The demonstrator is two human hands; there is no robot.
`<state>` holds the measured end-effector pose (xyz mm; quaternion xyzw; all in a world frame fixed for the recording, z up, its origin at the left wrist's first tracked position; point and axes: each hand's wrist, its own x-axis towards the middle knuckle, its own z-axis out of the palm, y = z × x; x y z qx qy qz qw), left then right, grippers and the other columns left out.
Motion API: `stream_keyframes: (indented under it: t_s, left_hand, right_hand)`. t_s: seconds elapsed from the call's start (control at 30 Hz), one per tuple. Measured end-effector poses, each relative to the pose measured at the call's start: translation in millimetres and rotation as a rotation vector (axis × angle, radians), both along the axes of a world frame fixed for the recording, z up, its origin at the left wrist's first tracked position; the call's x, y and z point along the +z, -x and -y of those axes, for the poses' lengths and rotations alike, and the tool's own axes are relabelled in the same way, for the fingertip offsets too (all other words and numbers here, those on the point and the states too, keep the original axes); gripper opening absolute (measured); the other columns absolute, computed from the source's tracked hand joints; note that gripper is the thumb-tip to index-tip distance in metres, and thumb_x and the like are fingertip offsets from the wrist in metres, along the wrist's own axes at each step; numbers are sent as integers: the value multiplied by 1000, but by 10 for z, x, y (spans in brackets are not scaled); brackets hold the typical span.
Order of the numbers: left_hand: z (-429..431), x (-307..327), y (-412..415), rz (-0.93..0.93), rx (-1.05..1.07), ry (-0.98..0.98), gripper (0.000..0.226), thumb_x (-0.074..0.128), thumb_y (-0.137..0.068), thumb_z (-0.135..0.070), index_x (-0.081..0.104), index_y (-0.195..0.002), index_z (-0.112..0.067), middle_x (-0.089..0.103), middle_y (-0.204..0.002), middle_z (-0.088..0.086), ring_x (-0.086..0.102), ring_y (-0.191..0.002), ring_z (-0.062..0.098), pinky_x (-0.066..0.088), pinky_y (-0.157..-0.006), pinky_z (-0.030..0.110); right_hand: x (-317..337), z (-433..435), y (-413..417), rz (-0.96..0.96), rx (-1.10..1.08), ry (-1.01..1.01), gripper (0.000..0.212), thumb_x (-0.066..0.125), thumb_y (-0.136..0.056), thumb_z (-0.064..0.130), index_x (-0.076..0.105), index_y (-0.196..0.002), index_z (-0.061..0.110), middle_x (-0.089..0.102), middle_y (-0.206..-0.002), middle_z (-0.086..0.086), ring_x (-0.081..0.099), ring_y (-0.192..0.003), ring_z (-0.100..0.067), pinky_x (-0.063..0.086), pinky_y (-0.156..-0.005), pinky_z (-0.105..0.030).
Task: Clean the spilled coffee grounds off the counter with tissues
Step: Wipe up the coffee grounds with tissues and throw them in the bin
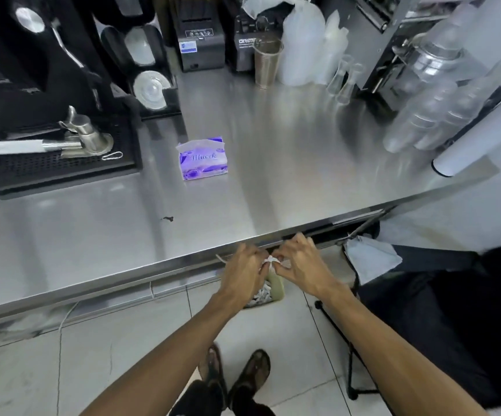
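Pinching apparent tissue, left hand meets right hand.

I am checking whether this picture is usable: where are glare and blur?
Head view: broad glare streaks on the steel counter; the plastic cups at right are smeared by blur; the tissue pack is fairly sharp; the left hand and right hand are slightly soft.

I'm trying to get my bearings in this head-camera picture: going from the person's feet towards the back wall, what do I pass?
First the sandalled feet, left hand and right hand pinching a crumpled tissue, coffee-grounds speck, purple tissue pack, black receipt printer.
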<state>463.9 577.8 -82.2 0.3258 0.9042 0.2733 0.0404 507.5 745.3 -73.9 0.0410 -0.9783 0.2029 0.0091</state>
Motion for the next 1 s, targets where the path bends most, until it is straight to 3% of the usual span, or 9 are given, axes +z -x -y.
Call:
stream_keyframes:
  t_s: [0.17, 0.33, 0.43, 0.5, 0.57, 0.63, 0.83, 1.0]
  left_hand:
    - [-126, -734, -4, 88, -18, 7, 14, 59, -91, -18, 71, -97, -14, 67, -96, 7, 56, -89, 25, 51, -70, 36]
    - [-146, -2060, 127, 127, -10, 22, 14, 62, -91, -21, 74, -97, -17, 70, -96, 3, 59, -89, 21, 51, -75, 33]
    - [-116, -2852, 186, 163, -2, 43, 12, 66, -88, -26, 76, -94, -21, 72, -90, 2, 63, -83, 22, 50, -71, 31]
    - [-108, -3363, 203, 212, 8, 70, 13, 67, -88, -27, 76, -95, -22, 72, -90, 3, 63, -84, 23, 51, -73, 32]
    - [-112, -3823, 197, 236, 16, 125, 15, 65, -89, -28, 75, -99, -23, 72, -95, 3, 63, -90, 23, 50, -78, 32]
    - [-123, -4164, 194, 294, 9, 151, 17, 63, -90, -29, 73, -101, -19, 71, -98, 5, 63, -94, 24, 50, -83, 34]
    - [-174, -4298, 217, 429, -66, 325, 33, 60, -93, -19, 60, -125, -13, 66, -117, 7, 60, -108, 23, 46, -94, 30]
    - [-183, -3798, 224, 467, 11, 229, 29, 66, -89, -22, 65, -117, -17, 66, -114, 5, 62, -102, 21, 50, -89, 31]
  right_hand:
    - [-754, -113, -39, 100, -41, -16, 26, 68, -86, 36, 71, -106, 21, 67, -93, 6, 42, -89, -15, 39, -82, -37]
    - [-2042, -123, 36, 96, -42, -62, 26, 68, -86, 36, 73, -107, 20, 68, -94, 3, 49, -92, -21, 42, -84, -37]
    - [-2867, -77, 44, 82, -42, -84, 12, 71, -84, 31, 76, -91, 23, 70, -82, 4, 50, -80, -19, 46, -76, -37]
    - [-3382, -38, 27, 73, -54, -84, 3, 75, -80, 22, 76, -83, 23, 70, -74, 4, 50, -74, -19, 46, -74, -30]
    - [-3800, 4, -20, 88, -105, -94, 11, 75, -78, 17, 77, -86, 25, 72, -81, 6, 54, -81, -19, 46, -76, -23]
    - [-4099, 16, -66, 130, -153, -97, 14, 74, -79, 18, 77, -90, 25, 74, -89, 7, 56, -93, -20, 53, -78, -27]
    - [-4204, -51, -167, 255, -262, -96, 21, 56, -86, 27, 74, -96, 24, 72, -96, 1, 57, -92, -23, 51, -80, -35]
    - [-3536, -128, -264, 230, -300, -110, 18, 55, -88, 28, 72, -85, 20, 70, -92, 2, 48, -87, -18, 48, -71, -29]
